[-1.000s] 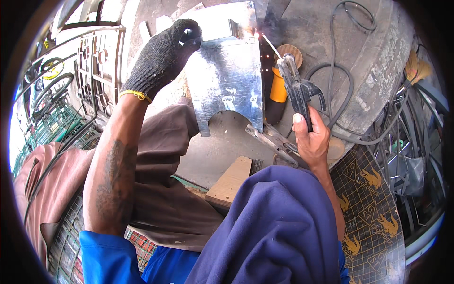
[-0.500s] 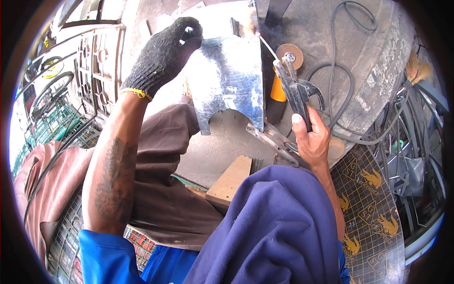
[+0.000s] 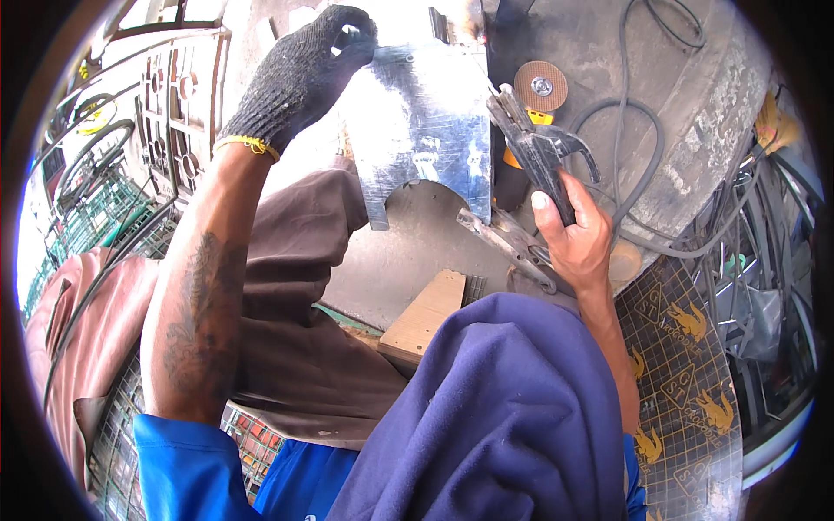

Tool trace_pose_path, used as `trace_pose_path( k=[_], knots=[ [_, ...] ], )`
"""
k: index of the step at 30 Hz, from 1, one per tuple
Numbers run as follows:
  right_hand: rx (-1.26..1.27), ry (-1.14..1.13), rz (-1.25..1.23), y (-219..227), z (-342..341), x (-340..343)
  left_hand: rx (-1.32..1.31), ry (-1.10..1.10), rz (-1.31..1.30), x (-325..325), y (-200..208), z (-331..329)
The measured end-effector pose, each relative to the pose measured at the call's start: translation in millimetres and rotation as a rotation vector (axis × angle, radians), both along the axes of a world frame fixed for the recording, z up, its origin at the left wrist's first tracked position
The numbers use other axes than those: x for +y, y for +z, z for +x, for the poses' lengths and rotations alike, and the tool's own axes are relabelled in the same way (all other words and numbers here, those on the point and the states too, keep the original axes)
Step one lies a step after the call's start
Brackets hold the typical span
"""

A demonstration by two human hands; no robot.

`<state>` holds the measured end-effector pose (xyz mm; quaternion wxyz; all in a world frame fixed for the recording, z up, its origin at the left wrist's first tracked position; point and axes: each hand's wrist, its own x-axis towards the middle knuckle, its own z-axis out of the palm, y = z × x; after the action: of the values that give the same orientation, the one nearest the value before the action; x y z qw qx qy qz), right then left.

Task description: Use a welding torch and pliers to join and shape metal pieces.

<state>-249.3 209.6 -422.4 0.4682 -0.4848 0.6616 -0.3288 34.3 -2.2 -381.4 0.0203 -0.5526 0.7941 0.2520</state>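
Note:
My left hand, in a black knitted glove, has its fingers curled round the upper left corner of a shiny metal sheet. The sheet stands tilted, with a half-round cutout along its lower edge. In my bare right hand is a black welding electrode holder, gripped by its handle. Its jaws are close to the sheet's right edge; the rod cannot be plainly made out. Scorch marks and a glow show at the sheet's upper right. Beyond the holder lies a yellow and black angle grinder with a brown disc.
A metal clamp lies below the sheet's right corner. Nearer me is a wooden board. Grey cable loops across the floor on the right, beside scrap metal strips. Metal grilles stand at the left.
The view has shifted, so most things sit higher in it. My right hand has brought the holder leftward, closer to the sheet. The pale rod seen earlier no longer shows plainly.

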Motion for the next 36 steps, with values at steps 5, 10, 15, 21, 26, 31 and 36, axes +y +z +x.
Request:
trace_pose_path(
  k=[5,10,15,21,26,31,36],
  knots=[
    [-0.035,-0.002,-0.001,0.6,1.3,-4.0,-0.042,0.173,0.1,2.0,29.1,-23.4],
    [-0.021,0.013,0.019,1.7,2.9,-6.2,-0.061,0.226,0.111,-0.3,23.3,-22.4],
    [-0.03,0.025,0.042,0.7,4.0,-7.4,0.0,0.145,0.077,-1.3,13.9,-9.4],
    [-0.036,0.018,0.011,-1.9,4.6,-7.6,-0.031,0.148,0.085,-1.7,16.1,-12.3],
    [-0.04,0.019,0.018,-2.4,6.0,-9.3,-0.052,0.162,0.097,-1.3,20.1,-16.7],
    [-0.042,0.026,0.03,-1.3,5.1,-9.5,-0.058,0.154,0.092,-1.7,19.0,-15.0],
    [-0.038,0.019,0.029,-3.2,4.5,-8.8,-0.04,0.173,0.123,-1.7,15.2,-17.1]
  ],
)
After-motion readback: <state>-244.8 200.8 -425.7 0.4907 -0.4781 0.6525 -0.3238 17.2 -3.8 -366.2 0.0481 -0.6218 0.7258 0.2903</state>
